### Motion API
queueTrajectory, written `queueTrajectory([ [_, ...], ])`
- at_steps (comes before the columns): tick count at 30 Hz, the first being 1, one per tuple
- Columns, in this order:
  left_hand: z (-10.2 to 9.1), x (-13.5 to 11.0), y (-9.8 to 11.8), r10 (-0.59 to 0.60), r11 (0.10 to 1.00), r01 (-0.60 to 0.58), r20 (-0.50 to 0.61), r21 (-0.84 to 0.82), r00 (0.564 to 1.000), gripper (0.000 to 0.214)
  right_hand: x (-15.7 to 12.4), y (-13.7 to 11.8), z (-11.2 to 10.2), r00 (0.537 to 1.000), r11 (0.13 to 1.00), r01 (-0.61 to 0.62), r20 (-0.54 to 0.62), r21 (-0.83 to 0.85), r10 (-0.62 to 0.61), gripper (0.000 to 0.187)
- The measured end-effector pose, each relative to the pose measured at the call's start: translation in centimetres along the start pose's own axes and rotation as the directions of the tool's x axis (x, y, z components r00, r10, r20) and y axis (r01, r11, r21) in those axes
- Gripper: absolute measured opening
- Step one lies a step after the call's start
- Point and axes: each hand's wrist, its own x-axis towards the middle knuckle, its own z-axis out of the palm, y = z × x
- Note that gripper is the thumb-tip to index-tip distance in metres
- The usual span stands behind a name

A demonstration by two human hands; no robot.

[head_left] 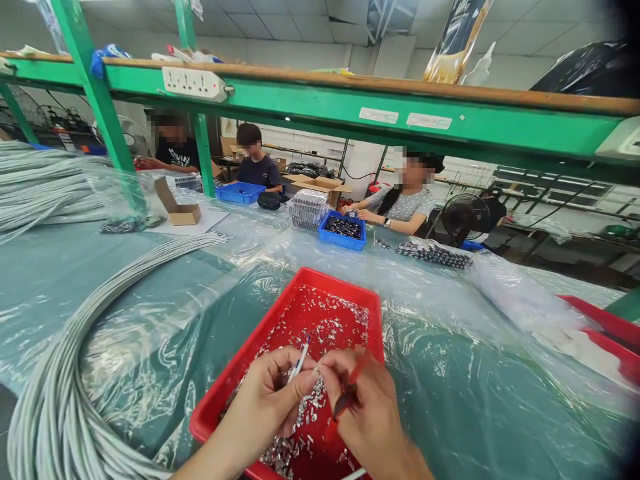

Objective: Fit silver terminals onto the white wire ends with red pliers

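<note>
Above a red tray [376, 323], my left hand [267, 393] is closed with thumb and fingers around a thin white cable end [301, 358], which has a blue tip pointing up. My right hand [373, 400] is closed too, its fingertips meeting the left thumb at the cable. A red-handled tool [345, 402] sits in the right hand, blurred, so its exact kind is unclear. Small silver foil scraps [327, 330] lie scattered in the tray beneath both hands. A piece of pale cable [354, 474] shows below the right hand at the bottom edge.
A thick bundle of pale grey cables [65, 373] curves along the left. Plastic sheeting covers the table. Across it stand a small cardboard box [183, 215] and a blue bin [345, 241] of dark parts. Three people sit opposite. A green shelf beam [300, 100] crosses overhead.
</note>
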Motion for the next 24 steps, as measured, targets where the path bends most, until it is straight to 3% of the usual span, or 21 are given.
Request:
queueTrajectory([
  [5, 0.0, 0.0, 0.0, -0.103, 0.983, 0.121, 0.128, -0.140, 0.986, 0.031, 0.6, 0.0, -2.2, 0.933, 0.899, 0.338, 0.222, -0.279, -0.282, 0.022],
  [8, 0.2, 0.3, 0.0, -0.147, 0.930, 0.189, 0.153, -0.315, 0.977, 0.029, 0.8, 0.5, -2.2, 0.872, 0.779, 0.489, 0.232, -0.393, -0.431, 0.030],
  [11, 0.5, 0.5, -0.6, -0.209, 0.839, 0.255, 0.148, -0.481, 0.967, 0.027, 0.5, 1.3, -1.0, 0.859, 0.752, 0.505, 0.167, -0.424, -0.483, 0.028],
  [14, 0.3, 0.6, -0.9, -0.226, 0.812, 0.239, 0.091, -0.533, 0.970, 0.032, 0.1, 1.6, 0.5, 0.920, 0.857, 0.379, 0.040, -0.349, -0.390, 0.022],
  [17, -0.2, 0.4, -0.3, -0.199, 0.808, 0.170, 0.010, -0.564, 0.980, 0.035, 0.0, 1.4, 1.4, 0.993, 0.980, 0.098, -0.047, -0.172, -0.108, 0.019],
  [20, -0.5, 0.1, 0.5, -0.144, 0.834, 0.118, -0.005, -0.539, 0.990, 0.034, 0.3, 1.3, 1.5, 0.989, 0.989, -0.147, 0.012, 0.014, 0.147, 0.024],
  [24, -0.2, -0.2, 0.3, -0.057, 0.916, 0.030, -0.056, -0.400, 0.997, 0.035, 0.6, 1.4, 0.9, 0.956, 0.943, -0.294, 0.045, 0.157, 0.290, 0.030],
])
